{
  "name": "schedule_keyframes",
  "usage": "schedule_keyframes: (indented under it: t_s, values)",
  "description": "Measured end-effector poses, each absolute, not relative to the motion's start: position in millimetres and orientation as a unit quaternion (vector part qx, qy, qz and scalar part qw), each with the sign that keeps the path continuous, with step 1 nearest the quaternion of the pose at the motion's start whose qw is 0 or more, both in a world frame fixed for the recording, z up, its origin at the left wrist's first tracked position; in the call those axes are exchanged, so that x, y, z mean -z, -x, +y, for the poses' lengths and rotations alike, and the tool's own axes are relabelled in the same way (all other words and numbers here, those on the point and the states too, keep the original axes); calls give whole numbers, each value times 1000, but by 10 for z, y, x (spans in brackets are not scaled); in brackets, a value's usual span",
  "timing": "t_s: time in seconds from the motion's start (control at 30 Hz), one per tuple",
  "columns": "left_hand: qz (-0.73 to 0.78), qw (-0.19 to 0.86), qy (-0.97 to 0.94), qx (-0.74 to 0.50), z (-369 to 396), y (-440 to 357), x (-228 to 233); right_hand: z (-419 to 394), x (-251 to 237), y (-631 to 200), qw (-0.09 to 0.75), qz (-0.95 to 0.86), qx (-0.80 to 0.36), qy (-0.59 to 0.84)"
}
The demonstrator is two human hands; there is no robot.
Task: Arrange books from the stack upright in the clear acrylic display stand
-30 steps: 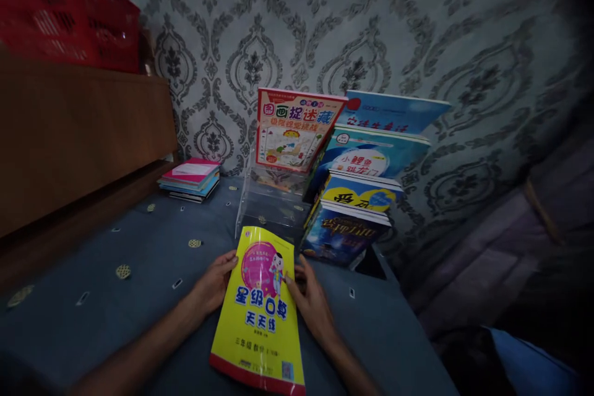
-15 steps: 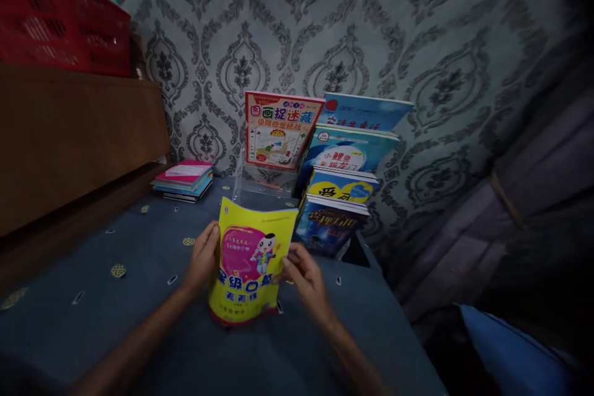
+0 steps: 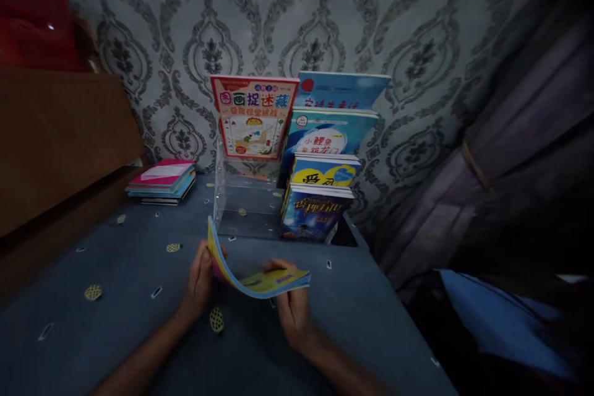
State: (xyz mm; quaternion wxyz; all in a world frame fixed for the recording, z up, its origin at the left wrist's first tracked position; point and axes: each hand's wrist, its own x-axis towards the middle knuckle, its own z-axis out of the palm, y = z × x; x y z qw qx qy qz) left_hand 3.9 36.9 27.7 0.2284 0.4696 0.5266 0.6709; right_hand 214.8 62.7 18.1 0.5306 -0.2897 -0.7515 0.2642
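A thin yellow workbook is bent into a curve above the table, its blue-edged pages showing. My left hand is closed on its left end, which stands up steeply. My right hand grips the right end, which lies nearly level. Beyond the workbook is a clear plastic book rack. A red-bordered picture book leans upright at the rack's back left. Beside it, rising in steps, stand a dark blue book, a yellow and blue book, a teal book and a blue book.
A small stack of books with a pink one on top lies at the back left. A wooden cabinet with a red basket on it borders the left side. A tied curtain hangs at the right, past the table's edge.
The workbook has turned from an upright cover facing me to a curved, edge-on position, its right end lowered. Both hands still hold it. The view has shifted slightly to the right.
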Motion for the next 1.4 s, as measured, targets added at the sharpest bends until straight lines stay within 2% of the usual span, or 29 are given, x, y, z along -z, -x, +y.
schedule_keyframes:
  t_s: [0.2,0.5,1.0,1.27,1.4]
  values:
    - [519,200,-517,-651,371,26,-271,627,-113,-2127,529,-751,-296,260]
    - [510,214,-511,-658,376,14,-273,629,-111,-2158,513,-753,-316,265]
    - [515,251,-474,-669,341,-22,-303,649,-32,-2152,530,-754,-275,273]
    - [529,206,-488,-664,328,-70,-477,658,-38,-2152,533,-750,-268,284]
    - [529,139,-527,-650,336,-39,-566,667,-18,-2144,524,-748,-276,301]
